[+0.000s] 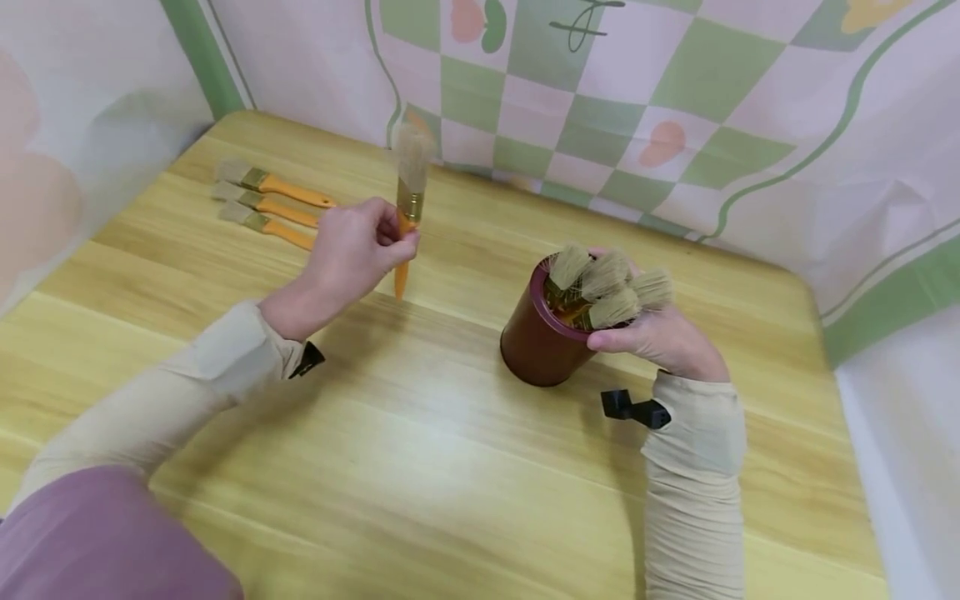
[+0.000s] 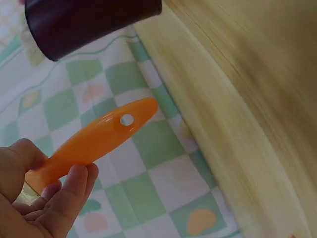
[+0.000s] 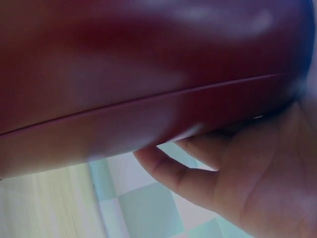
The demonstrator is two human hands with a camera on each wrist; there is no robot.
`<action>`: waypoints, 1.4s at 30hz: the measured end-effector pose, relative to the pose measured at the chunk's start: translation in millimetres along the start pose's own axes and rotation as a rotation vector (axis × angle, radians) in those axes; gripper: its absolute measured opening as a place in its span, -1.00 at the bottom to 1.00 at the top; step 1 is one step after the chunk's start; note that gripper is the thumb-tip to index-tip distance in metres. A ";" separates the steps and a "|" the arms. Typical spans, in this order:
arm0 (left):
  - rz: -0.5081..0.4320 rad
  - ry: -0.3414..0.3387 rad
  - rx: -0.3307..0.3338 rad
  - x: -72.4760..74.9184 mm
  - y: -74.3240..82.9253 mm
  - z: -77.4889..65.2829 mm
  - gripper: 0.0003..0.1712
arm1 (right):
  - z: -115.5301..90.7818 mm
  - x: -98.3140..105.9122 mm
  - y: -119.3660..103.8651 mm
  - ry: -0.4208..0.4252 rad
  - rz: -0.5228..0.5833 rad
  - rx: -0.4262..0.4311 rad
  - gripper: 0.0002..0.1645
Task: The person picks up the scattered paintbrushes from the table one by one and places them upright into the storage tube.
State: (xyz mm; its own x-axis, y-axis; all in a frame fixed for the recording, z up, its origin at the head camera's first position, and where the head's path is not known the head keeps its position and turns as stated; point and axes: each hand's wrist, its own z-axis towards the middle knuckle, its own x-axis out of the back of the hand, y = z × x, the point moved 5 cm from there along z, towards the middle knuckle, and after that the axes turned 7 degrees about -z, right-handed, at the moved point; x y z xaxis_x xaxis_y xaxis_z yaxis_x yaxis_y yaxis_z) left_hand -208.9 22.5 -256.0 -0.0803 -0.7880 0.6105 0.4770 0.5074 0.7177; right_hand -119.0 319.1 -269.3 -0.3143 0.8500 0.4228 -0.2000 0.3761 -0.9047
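Left hand point(image 1: 352, 254) pinches the orange-handled paintbrush point(image 1: 408, 208) upright above mid-table — carry it clear to the three brushes point(image 1: 266, 202) at the far-left corner — while right hand point(image 1: 660, 337), fingers curled, steadies the maroon cup point(image 1: 534, 337).

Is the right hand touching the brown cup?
Touching. The right wrist view shows the right hand with fingers curled against the brown cup; the head view agrees.

Brush point(image 1: 408, 196): orange handle, brass ferrule, pale bristles. Held upright above the table, bristles up, handle tip down.

Cup point(image 1: 536, 333): dark red-brown, round, tilted on the table, mouth up. Several like brushes point(image 1: 607, 287) stand in it, bristles fanned out over the rim.
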 end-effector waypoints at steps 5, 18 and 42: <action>-0.065 -0.023 -0.086 -16.6 12.3 -1.8 -0.81 | -1.2 -2.7 2.3 -0.002 -0.055 -0.015 0.01; -0.079 0.052 -0.243 -20.5 35.0 -11.6 -0.86 | 26.7 -15.4 6.7 -0.068 -0.106 0.019 0.03; -0.145 0.059 -0.420 -29.8 88.8 9.7 -0.80 | 24.5 -19.5 5.5 -0.059 -0.001 0.095 -0.02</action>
State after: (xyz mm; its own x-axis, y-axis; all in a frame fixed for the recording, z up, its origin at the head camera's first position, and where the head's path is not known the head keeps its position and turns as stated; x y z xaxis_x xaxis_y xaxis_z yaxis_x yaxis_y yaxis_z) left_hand -172.6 94.5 -207.2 -0.1282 -0.8653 0.4846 0.7795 0.2142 0.5886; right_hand -136.7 295.5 -281.2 -0.3678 0.8254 0.4283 -0.2867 0.3375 -0.8966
